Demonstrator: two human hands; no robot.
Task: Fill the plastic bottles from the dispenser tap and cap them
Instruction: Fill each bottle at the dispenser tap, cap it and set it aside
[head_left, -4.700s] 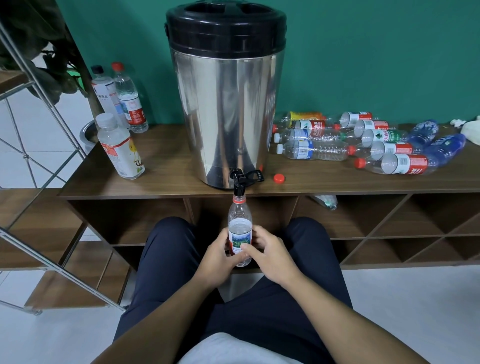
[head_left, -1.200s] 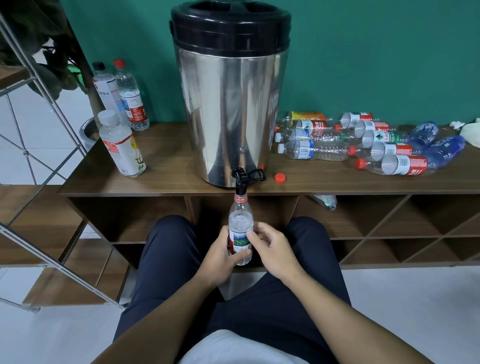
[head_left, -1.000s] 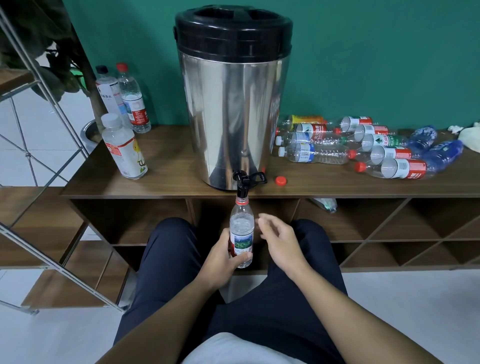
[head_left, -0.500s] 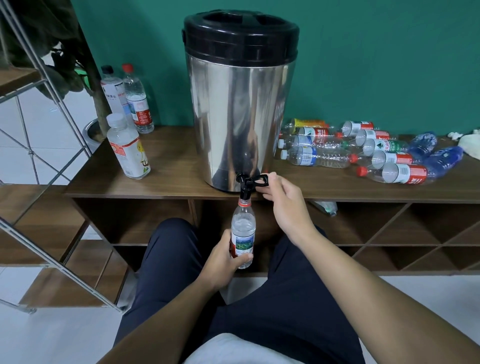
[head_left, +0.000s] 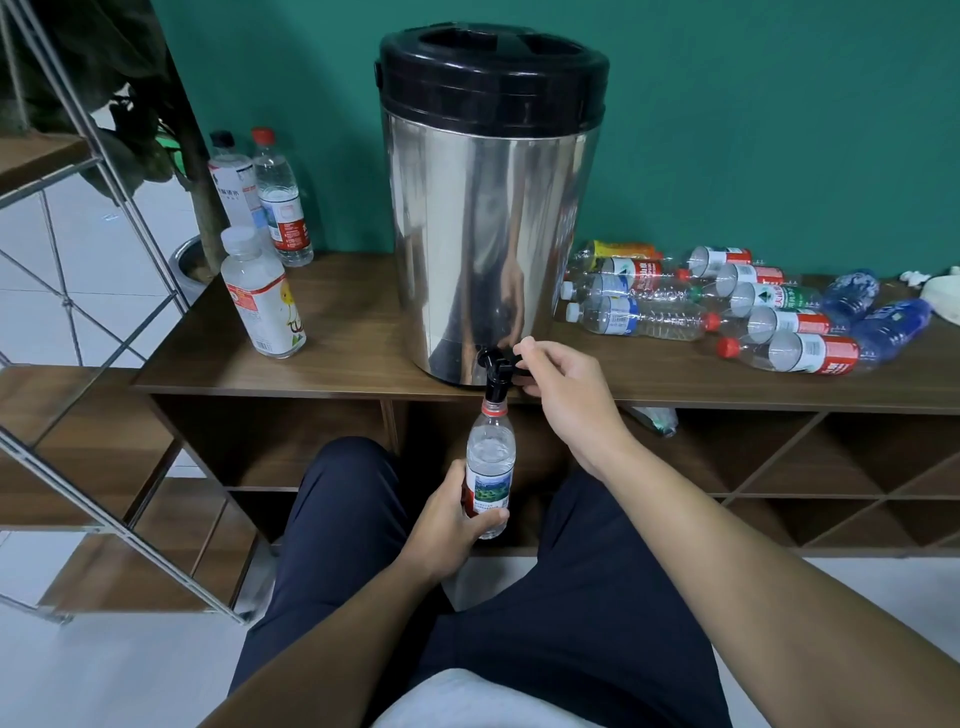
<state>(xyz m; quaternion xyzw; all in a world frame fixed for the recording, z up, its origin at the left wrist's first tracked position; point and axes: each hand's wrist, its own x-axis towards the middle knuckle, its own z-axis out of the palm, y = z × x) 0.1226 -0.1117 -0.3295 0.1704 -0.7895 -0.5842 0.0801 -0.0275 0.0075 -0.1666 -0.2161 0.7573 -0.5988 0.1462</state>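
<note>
The left hand (head_left: 451, 519) grips the lower body of the upright bottle (head_left: 490, 470), holding its uncapped neck right under the black tap (head_left: 496, 368) at the front edge of the worktop (head_left: 337, 332). The right hand (head_left: 563, 387) pinches the tap's lever with curled fingers. Beside the steel dispenser (head_left: 488, 218), 3 capped bottles (head_left: 260, 244) stand to the left and a heap of lying bottles (head_left: 737, 306) fills the right.

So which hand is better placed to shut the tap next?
The right hand: its fingers already pinch the tap lever, while the left hand grips the bottle under the spout.
</note>
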